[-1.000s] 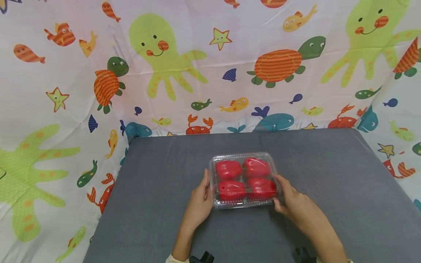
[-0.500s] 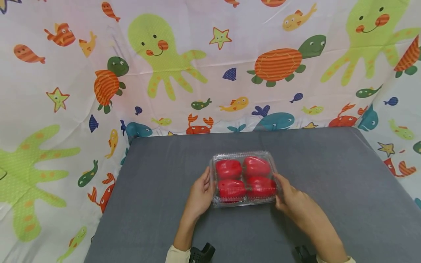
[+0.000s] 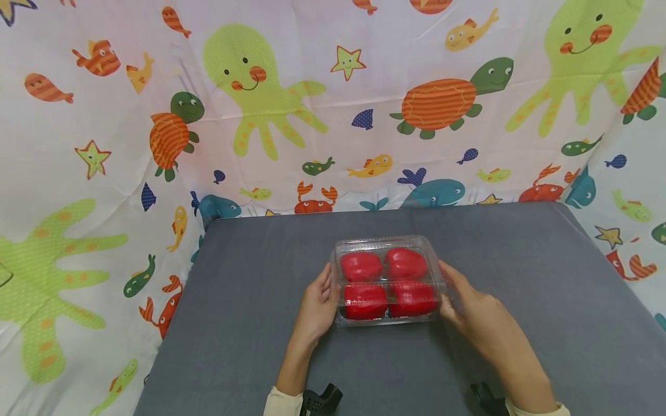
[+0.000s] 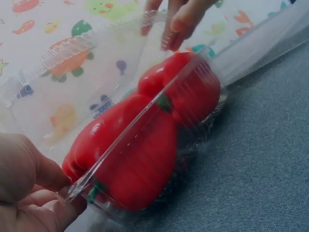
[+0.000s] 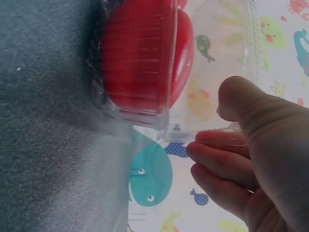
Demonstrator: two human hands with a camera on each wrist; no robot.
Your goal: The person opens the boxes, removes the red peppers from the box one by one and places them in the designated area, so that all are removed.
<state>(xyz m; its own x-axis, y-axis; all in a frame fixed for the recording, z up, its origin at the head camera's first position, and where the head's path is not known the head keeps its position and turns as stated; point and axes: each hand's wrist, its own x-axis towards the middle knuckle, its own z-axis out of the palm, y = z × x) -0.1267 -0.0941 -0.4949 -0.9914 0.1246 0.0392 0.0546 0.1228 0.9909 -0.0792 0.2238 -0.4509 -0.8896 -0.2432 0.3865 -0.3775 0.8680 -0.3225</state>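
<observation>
- On the bench (image 3: 250, 312), a clear container (image 3: 387, 322) is being held near the middle, though its top is being cut off in the right wrist view.
- Its lid (image 4: 106, 67) is being held raised; opening or closing is presumably being done, but which is not being shown.
- A steadied base and a gently guided lid are seemingly being called for next.
- The lid's edge is being pinched by the right hand (image 3: 470, 306).
- The rim is being gripped at a corner by the left hand (image 3: 318, 306).
- Four red peppers (image 3: 366, 301) are being kept inside, their lower sides being obscured by ridged plastic.
</observation>
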